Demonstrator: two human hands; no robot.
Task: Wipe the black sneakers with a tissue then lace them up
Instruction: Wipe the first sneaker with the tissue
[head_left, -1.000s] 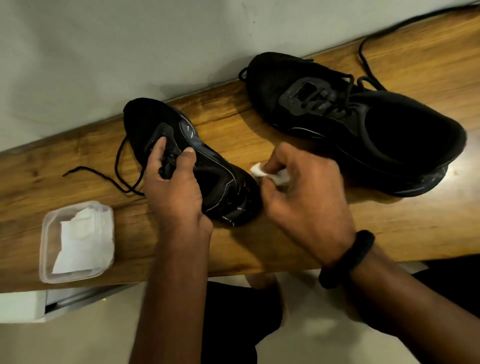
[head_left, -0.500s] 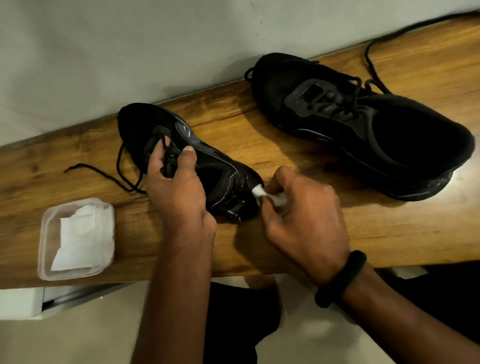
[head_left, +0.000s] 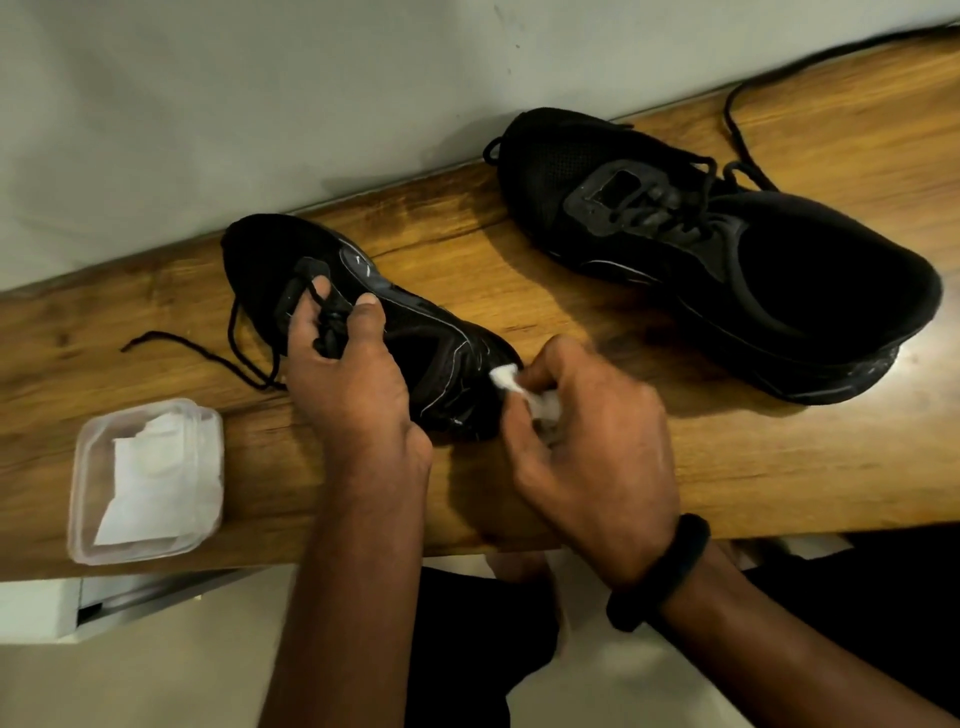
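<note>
Two black sneakers lie on a wooden bench (head_left: 519, 291). The nearer sneaker (head_left: 415, 338) lies on its side with its toe toward the wall. My left hand (head_left: 353, 384) grips it over the laces and tongue. My right hand (head_left: 587, 447) pinches a crumpled white tissue (head_left: 511, 382) and presses it against that sneaker's heel. The second sneaker (head_left: 727, 249) stands upright at the right, partly laced, untouched. Loose lace ends (head_left: 208, 353) trail left of the held sneaker.
A clear plastic tub (head_left: 83, 488) holding white tissues sits at the bench's front left edge. A grey wall runs behind the bench. Another lace (head_left: 737, 119) trails toward the far right. My right wrist wears a black band (head_left: 660, 571). Pale floor lies below.
My right hand has slid the tissue down along the heel of the held sneaker, toward the bench's front edge. My left hand keeps its grip on the sneaker.
</note>
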